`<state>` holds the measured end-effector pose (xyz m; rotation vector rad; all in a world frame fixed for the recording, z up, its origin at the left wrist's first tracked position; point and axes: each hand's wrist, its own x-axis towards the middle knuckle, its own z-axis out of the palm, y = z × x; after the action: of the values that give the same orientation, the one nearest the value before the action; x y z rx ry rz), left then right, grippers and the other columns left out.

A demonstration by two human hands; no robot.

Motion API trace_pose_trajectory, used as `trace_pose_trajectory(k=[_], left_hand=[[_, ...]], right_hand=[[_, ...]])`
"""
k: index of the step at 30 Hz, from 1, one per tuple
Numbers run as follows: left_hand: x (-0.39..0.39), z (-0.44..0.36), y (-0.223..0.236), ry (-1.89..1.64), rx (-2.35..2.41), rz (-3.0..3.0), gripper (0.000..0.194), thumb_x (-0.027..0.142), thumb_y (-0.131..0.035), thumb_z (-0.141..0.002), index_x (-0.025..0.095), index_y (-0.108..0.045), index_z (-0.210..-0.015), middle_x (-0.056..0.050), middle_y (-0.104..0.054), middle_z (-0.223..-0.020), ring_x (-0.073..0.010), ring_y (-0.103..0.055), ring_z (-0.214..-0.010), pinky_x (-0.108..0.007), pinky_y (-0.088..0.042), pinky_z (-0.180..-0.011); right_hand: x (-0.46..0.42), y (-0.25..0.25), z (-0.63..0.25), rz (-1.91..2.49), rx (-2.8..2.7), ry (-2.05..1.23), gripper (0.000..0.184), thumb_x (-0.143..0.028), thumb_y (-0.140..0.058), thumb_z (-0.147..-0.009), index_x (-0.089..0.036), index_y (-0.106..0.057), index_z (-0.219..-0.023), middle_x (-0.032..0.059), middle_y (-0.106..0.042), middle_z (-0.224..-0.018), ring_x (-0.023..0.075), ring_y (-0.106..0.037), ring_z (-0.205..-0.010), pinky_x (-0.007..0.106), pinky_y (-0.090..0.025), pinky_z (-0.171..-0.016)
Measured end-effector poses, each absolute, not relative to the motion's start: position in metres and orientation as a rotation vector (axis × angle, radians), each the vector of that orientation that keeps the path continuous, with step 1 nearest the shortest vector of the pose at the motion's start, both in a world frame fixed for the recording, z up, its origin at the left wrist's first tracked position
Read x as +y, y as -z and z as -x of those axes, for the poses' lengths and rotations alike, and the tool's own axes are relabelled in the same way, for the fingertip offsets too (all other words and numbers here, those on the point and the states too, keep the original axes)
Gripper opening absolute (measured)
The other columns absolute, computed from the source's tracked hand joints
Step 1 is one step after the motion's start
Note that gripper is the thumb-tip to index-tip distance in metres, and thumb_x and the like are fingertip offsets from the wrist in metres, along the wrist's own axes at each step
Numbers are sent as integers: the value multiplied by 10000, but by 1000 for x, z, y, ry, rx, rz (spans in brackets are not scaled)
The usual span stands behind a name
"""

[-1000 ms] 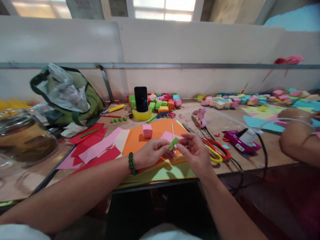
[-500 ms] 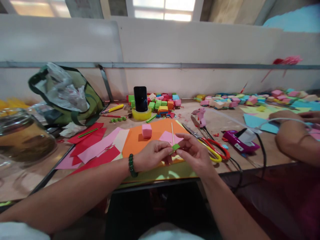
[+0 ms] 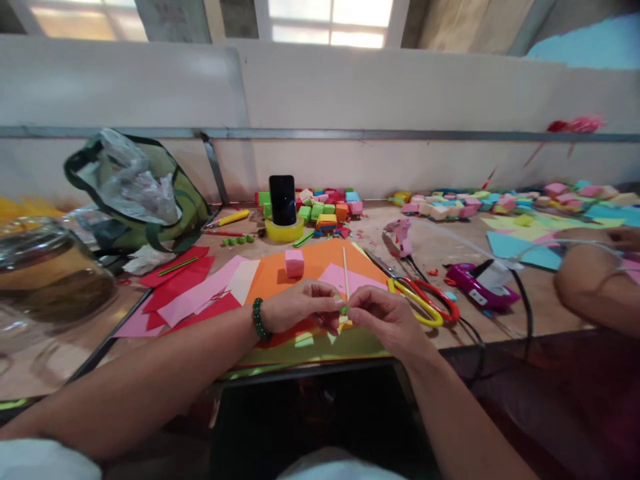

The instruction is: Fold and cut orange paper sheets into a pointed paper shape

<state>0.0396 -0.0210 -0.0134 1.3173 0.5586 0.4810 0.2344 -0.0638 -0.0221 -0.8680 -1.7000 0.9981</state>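
Close together over the front of the table, my left hand [image 3: 305,308] and my right hand [image 3: 386,319] pinch a small green paper piece [image 3: 343,310] between their fingertips. Fingers cover most of that piece. Just behind it a thin pale stick [image 3: 345,273] points away from me; I cannot tell whether it touches my fingers. Under and beyond my hands lie orange paper [image 3: 270,283] and a pink sheet [image 3: 333,275]. A pink paper cube [image 3: 295,264] sits on the orange paper, behind my left hand.
Red-and-yellow scissors [image 3: 425,303], a pink glue gun [image 3: 399,237] and a purple power strip [image 3: 480,287] with cables lie to the right. A phone [image 3: 283,200] stands before piled paper cubes [image 3: 317,212]. Left are a bag [image 3: 185,213] and glass jar [image 3: 50,273]. Another person's arm [image 3: 595,287] rests at far right.
My right fingers have closed in against the green paper piece, which now shows much less between my fingertips. The other person's arm has barely shifted.
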Motion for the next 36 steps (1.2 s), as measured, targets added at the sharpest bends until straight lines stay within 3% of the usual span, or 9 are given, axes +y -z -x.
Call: trace_pose_trajectory(k=[5,11,14,19,24,29,32,36], left_hand=[[-20,-42,13,-565,640,-1269,300,415,-693,-770,122,-625,-773,-21,-641,-665,-90,-606,-601,-168,-431,-546],[-22,-42,11,-570,655,-1365,332,439,-682,-773,126,-661,-881,-59,-674,-827,-117,-615,-733,-210,-469,-642],[-22,-43,10,-578,673,-1371,405,516,-640,-779,117,-663,-843,-59,-661,-808,-119,-605,-715,-216,-463,-622],[-22,-44,11,-617,745,-1379,372,477,-708,-720,121,-643,-806,-6,-607,-701,-91,-541,-637,-227,-458,-628],[-21,-43,11,-618,746,-1431,405,510,-640,-763,112,-613,-688,12,-544,-597,-76,-478,-547,-211,-398,-549],[-21,-43,13,-585,699,-1609,285,376,-669,-763,119,-682,-886,7,-569,-682,-77,-447,-576,-203,-353,-529],[-21,-43,15,-568,740,-1654,271,354,-633,-792,114,-681,-909,17,-551,-646,-70,-419,-539,-198,-332,-500],[-19,-45,19,-587,708,-1572,255,340,-610,-801,114,-668,-904,-23,-623,-749,-95,-536,-628,-216,-423,-601]], right_hand=[[-64,22,-228,1010,-1735,-823,150,-286,-644,-809,-170,-616,-719,-22,-564,-639,93,-487,-568,213,-403,-540],[-61,24,-224,1066,-1578,-913,212,-358,-643,-795,-176,-593,-700,-15,-591,-579,102,-514,-500,214,-394,-470],[-61,25,-223,1098,-1538,-926,227,-376,-641,-787,-177,-594,-689,-20,-580,-546,98,-494,-460,214,-372,-442],[-61,24,-222,1118,-1594,-820,210,-352,-650,-774,-169,-612,-679,-18,-569,-570,100,-493,-502,214,-386,-473],[-60,23,-221,1145,-1575,-732,153,-307,-661,-745,-170,-610,-699,-20,-560,-594,98,-471,-514,213,-381,-474],[-60,23,-220,1182,-1574,-730,153,-308,-658,-737,-169,-617,-689,-21,-556,-577,99,-463,-507,211,-370,-466],[-60,22,-220,1194,-1585,-707,147,-301,-654,-734,-167,-626,-683,-22,-555,-566,94,-452,-495,209,-360,-459],[-60,24,-221,1201,-1618,-699,128,-290,-642,-741,-170,-625,-699,-20,-566,-573,96,-452,-491,215,-361,-457]])
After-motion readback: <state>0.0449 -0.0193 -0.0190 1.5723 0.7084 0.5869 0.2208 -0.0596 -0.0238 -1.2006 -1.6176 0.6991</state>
